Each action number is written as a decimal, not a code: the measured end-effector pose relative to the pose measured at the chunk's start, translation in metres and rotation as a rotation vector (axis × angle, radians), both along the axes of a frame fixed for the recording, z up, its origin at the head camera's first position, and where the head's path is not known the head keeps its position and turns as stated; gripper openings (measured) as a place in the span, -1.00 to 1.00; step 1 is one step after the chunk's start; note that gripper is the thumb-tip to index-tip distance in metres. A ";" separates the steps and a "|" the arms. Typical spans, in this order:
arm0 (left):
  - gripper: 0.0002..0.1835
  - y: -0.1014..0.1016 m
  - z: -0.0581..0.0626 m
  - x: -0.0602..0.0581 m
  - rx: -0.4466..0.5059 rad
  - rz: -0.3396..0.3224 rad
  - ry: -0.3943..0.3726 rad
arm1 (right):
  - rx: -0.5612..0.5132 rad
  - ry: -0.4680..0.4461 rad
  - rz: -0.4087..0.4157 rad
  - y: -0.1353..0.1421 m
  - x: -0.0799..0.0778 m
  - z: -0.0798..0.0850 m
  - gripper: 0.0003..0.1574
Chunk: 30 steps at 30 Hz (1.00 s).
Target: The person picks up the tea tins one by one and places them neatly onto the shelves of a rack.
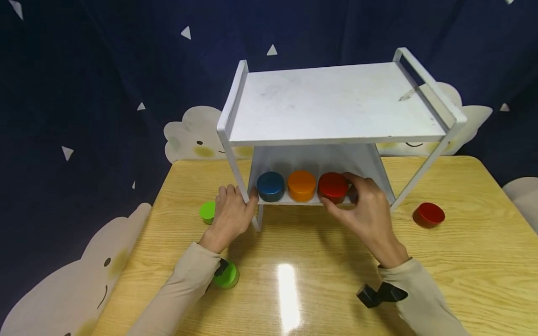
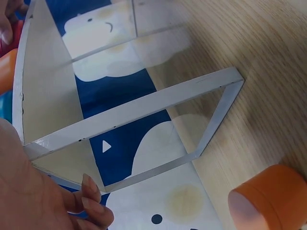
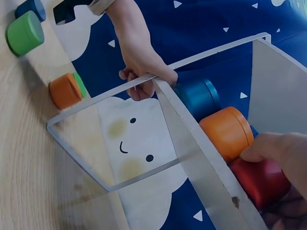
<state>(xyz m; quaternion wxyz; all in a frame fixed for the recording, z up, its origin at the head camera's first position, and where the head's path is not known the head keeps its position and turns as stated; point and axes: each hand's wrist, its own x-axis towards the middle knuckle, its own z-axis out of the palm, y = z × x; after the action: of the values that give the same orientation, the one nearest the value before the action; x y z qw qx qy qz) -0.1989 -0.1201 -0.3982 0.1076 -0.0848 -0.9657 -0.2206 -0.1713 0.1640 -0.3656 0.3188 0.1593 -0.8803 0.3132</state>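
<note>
On the lower board of a white two-tier rack (image 1: 319, 105), a blue round container (image 1: 271, 186), an orange one (image 1: 301, 185) and a red one (image 1: 333, 186) stand in a row. My right hand (image 1: 367, 210) grips the red container at the right end, thumb in front and fingers around its far side. In the right wrist view the red container (image 3: 261, 181) sits right beside the orange one (image 3: 228, 134). My left hand (image 1: 232, 212) holds the rack's front left post (image 1: 235, 168) by the lower board, thumb on one side and curled fingers on the other.
Left of the rack stands a green-topped container (image 1: 208, 212), orange below in the right wrist view. Another green-topped container (image 1: 229, 275) stands partly under my left forearm. A red container (image 1: 428, 214) rests on the wooden table (image 1: 470, 261) at right. A dark patterned curtain (image 1: 315, 28) hangs behind.
</note>
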 end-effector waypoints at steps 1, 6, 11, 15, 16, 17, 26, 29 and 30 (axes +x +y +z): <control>-0.52 0.000 0.000 0.000 0.002 -0.002 -0.001 | -0.005 -0.003 0.001 0.000 0.000 0.000 -0.33; -0.52 0.000 0.000 0.000 0.008 -0.003 0.005 | -0.024 -0.013 0.005 0.000 -0.002 -0.001 -0.31; -0.54 0.000 0.000 0.000 0.013 0.000 0.004 | -0.021 -0.001 0.013 0.000 -0.003 -0.003 -0.31; -0.53 0.000 -0.001 0.000 0.012 0.002 0.000 | -0.029 0.022 0.027 0.001 -0.001 -0.005 -0.27; -0.53 0.000 -0.001 0.000 0.011 0.003 -0.002 | -0.032 0.030 0.029 0.001 -0.001 -0.005 -0.25; -0.53 0.000 -0.001 0.000 0.012 0.002 -0.003 | -0.034 0.038 0.032 0.002 0.000 -0.006 -0.23; -0.53 0.001 -0.001 0.000 0.023 0.003 -0.001 | -0.051 0.046 0.048 0.007 0.008 -0.004 -0.14; -0.53 0.000 -0.001 -0.001 0.016 0.000 -0.007 | -0.074 0.059 0.048 0.009 0.012 -0.003 -0.19; -0.53 0.000 -0.001 -0.001 0.015 0.000 -0.006 | -0.084 0.066 0.047 0.010 0.013 -0.003 -0.22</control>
<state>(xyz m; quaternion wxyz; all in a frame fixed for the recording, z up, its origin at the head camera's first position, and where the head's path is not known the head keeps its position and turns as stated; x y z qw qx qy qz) -0.1996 -0.1199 -0.3993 0.1053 -0.0833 -0.9643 -0.2281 -0.1579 0.1739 -0.3691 0.3468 0.1766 -0.8514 0.3517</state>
